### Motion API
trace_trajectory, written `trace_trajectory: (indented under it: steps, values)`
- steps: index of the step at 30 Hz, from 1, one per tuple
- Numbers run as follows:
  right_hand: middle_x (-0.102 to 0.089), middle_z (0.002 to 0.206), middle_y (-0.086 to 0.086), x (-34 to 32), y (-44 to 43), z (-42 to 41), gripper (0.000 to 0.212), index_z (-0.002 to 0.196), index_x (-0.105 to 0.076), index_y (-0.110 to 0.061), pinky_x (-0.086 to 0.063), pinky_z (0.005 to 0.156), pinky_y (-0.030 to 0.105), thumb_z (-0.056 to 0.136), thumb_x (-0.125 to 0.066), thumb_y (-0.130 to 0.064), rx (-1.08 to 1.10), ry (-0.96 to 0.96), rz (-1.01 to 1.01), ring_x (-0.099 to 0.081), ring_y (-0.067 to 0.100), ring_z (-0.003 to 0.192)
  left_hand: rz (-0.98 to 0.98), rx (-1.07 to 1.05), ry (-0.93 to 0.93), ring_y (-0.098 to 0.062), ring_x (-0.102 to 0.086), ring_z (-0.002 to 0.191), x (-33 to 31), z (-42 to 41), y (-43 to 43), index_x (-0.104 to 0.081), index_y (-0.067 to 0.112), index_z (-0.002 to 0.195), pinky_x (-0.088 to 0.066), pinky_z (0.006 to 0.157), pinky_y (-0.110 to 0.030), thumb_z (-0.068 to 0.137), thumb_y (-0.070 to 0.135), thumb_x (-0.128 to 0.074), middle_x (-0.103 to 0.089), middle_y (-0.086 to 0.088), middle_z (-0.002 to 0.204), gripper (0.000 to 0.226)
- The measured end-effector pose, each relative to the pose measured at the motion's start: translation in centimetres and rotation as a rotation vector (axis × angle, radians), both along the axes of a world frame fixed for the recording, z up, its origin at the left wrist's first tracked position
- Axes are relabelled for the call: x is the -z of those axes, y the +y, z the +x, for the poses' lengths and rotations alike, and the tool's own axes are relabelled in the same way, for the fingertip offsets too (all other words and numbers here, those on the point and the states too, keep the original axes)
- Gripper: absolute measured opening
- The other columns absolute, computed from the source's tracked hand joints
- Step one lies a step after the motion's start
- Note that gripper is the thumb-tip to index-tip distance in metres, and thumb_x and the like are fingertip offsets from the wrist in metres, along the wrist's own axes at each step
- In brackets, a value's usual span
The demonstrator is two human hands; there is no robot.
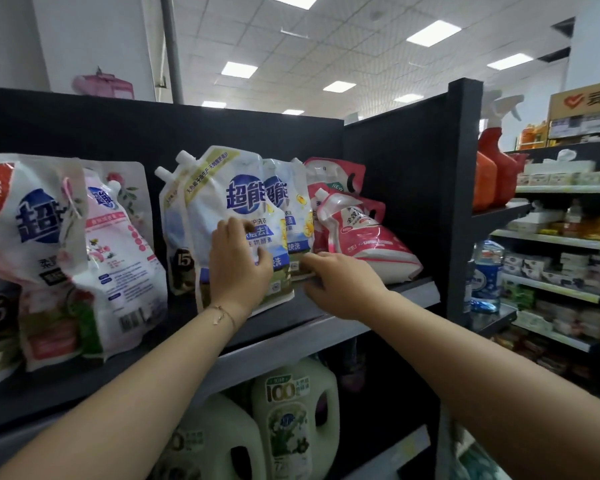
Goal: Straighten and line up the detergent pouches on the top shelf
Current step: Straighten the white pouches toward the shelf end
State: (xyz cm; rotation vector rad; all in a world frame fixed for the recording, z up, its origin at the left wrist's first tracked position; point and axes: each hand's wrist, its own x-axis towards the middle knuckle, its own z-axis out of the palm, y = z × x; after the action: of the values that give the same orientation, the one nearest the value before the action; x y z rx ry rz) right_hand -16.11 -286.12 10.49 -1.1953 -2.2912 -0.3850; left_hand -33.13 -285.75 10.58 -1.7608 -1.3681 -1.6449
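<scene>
On the top shelf [343, 329] stand several detergent pouches. My left hand [238, 268] grips the lower front of a white and blue spouted pouch [229, 195] that stands upright in the middle. My right hand [340, 282] pinches the bottom corner of the white pouch [291, 202] just behind it. Another white pouch [172, 216] leans at the left of this group. Right of them a red and white pouch [364, 233] lies tilted forward, with a red pouch [336, 174] behind it. Far left lean a pink floral pouch [118, 258] and a large white and red pouch [25, 223].
The shelf's black back panel [153, 129] and side panel [413, 174] close it in. Green-white detergent jugs [291, 417] stand on the shelf below. Red spray bottles [496, 168] and a stocked aisle shelf [561, 265] are at the right.
</scene>
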Motion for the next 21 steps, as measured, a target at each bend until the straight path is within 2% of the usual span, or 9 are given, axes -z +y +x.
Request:
trace_trajectory:
  steps: [3, 7, 10, 13, 16, 18, 19, 20, 21]
  values:
    - [-0.06, 0.111, 0.001, 0.3, 0.5, 2.4, 0.03, 0.118, -0.052, -0.021, -0.039, 0.065, 0.032, 0.09, -0.052, -0.03, 0.108, 0.007, -0.032, -0.057, 0.026, 0.1, -0.145, 0.092, 0.161, -0.021, -0.046, 0.093, 0.6, 1.7, 0.7, -0.047, 0.009, 0.097, -0.044, 0.081, -0.035, 0.08, 0.006, -0.061, -0.046, -0.004, 0.097, 0.023]
    - [-0.059, 0.114, 0.003, 1.0, 2.6, 5.1, 0.031, 0.119, -0.052, -0.02, -0.044, 0.069, 0.035, 0.09, -0.054, -0.028, 0.204, 0.101, -0.091, -0.057, 0.028, 0.104, -0.351, 0.157, 0.176, -0.022, -0.048, 0.096, 0.0, 4.0, 3.4, -0.046, 0.011, 0.1, -0.042, 0.082, -0.031, 0.083, 0.012, -0.059, -0.049, -0.004, 0.102, 0.021]
    - [-0.057, 0.116, 0.004, 0.9, 5.5, 6.3, 0.027, 0.114, -0.055, -0.016, -0.041, 0.07, 0.033, 0.089, -0.052, -0.027, 0.261, 0.053, -0.043, -0.054, 0.027, 0.104, -0.501, 0.179, 0.096, -0.023, -0.051, 0.096, -1.8, 6.0, 6.4, -0.046, 0.01, 0.102, -0.043, 0.08, -0.031, 0.086, 0.019, -0.059, -0.05, -0.007, 0.105, 0.023]
    - [-0.059, 0.113, 0.004, 0.1, 8.4, 6.9, 0.032, 0.105, -0.058, -0.015, -0.04, 0.077, 0.034, 0.093, -0.048, -0.043, 0.291, 0.035, 0.014, -0.053, 0.025, 0.105, -0.573, 0.165, 0.009, -0.023, -0.052, 0.096, -3.3, 8.1, 9.9, -0.047, 0.01, 0.105, -0.044, 0.078, -0.031, 0.087, 0.029, -0.061, -0.051, -0.006, 0.102, 0.03]
    - [-0.058, 0.095, 0.002, -1.1, 10.0, 6.9, 0.03, 0.084, -0.056, -0.025, -0.044, 0.078, 0.033, 0.094, -0.047, -0.051, 0.251, 0.006, -0.128, -0.055, 0.023, 0.094, -0.636, 0.189, -0.089, -0.023, -0.054, 0.095, -4.3, 9.8, 13.8, -0.045, 0.008, 0.122, -0.047, 0.077, -0.032, 0.088, 0.034, -0.059, -0.055, -0.008, 0.109, 0.045]
    - [-0.061, 0.105, 0.005, -1.8, 10.7, 6.8, 0.037, 0.104, -0.063, -0.02, -0.041, 0.086, 0.032, 0.093, -0.049, -0.053, 0.219, -0.026, -0.206, -0.054, 0.025, 0.106, -0.655, 0.211, -0.17, -0.023, -0.055, 0.095, -4.9, 11.1, 16.2, -0.039, 0.006, 0.133, -0.044, 0.071, -0.028, 0.09, 0.026, -0.055, -0.054, -0.012, 0.116, 0.05]
    - [-0.062, 0.113, 0.005, -2.0, 11.1, 6.9, 0.045, 0.113, -0.062, -0.017, -0.04, 0.088, 0.031, 0.092, -0.05, -0.055, 0.214, -0.058, -0.215, -0.053, 0.026, 0.111, -0.656, 0.21, -0.229, -0.026, -0.056, 0.101, -5.2, 11.7, 17.3, -0.036, 0.004, 0.135, -0.045, 0.075, -0.03, 0.09, 0.023, -0.054, -0.053, -0.014, 0.122, 0.052]
    - [-0.062, 0.112, 0.005, -2.1, 11.4, 7.0, 0.046, 0.111, -0.063, -0.018, -0.039, 0.085, 0.031, 0.09, -0.051, -0.057, 0.198, -0.077, -0.228, -0.053, 0.026, 0.11, -0.656, 0.202, -0.299, -0.03, -0.054, 0.109, -5.4, 12.3, 18.4, -0.035, 0.003, 0.137, -0.046, 0.082, -0.033, 0.091, 0.022, -0.053, -0.051, -0.016, 0.128, 0.053]
    - [-0.061, 0.103, 0.003, -2.0, 11.9, 7.1, 0.041, 0.097, -0.063, -0.021, -0.037, 0.078, 0.029, 0.088, -0.052, -0.059, 0.175, -0.08, -0.27, -0.054, 0.025, 0.101, -0.654, 0.176, -0.364, -0.032, -0.052, 0.115, -5.6, 12.8, 19.4, -0.036, 0.003, 0.137, -0.043, 0.088, -0.037, 0.091, 0.023, -0.052, -0.05, -0.017, 0.132, 0.053]
